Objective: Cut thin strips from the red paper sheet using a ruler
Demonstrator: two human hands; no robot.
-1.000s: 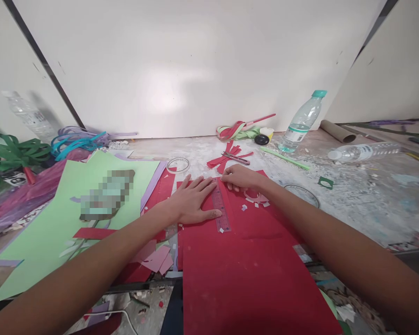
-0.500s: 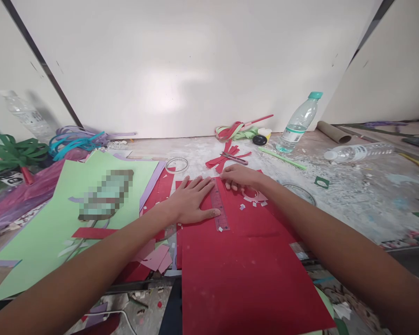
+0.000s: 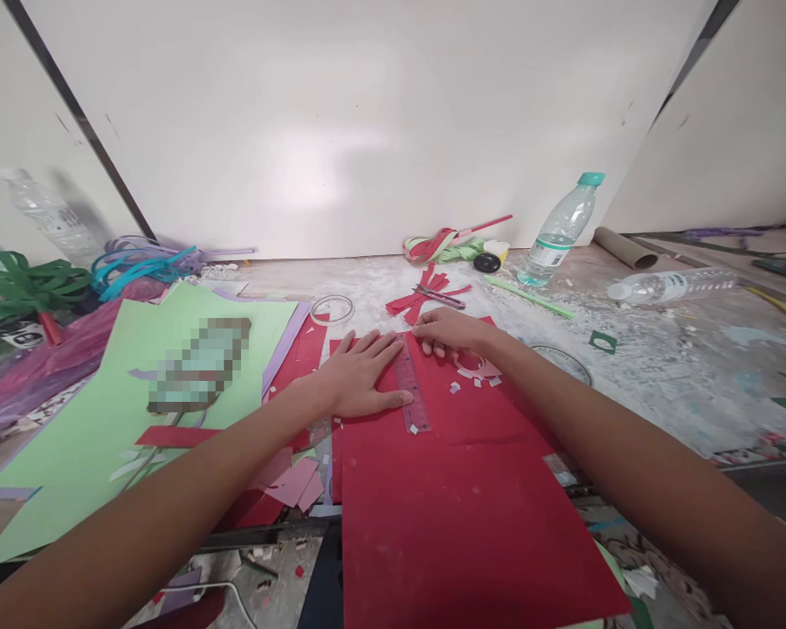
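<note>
Red paper (image 3: 458, 515) is spread flat under both hands, with a clear ruler (image 3: 411, 384) laid on its far part. The left hand (image 3: 357, 377) is pressed flat, fingers spread, thumb tip touching the ruler's near left edge. The right hand (image 3: 451, 332) is curled at the ruler's far end; whether a pen or blade is pinched there cannot be told. No drawn line or cut is visible along the ruler, so marking seems barely started. Small paper scraps (image 3: 478, 374) are scattered just right of the fingers; scissors (image 3: 442, 298) lie beyond them.
</note>
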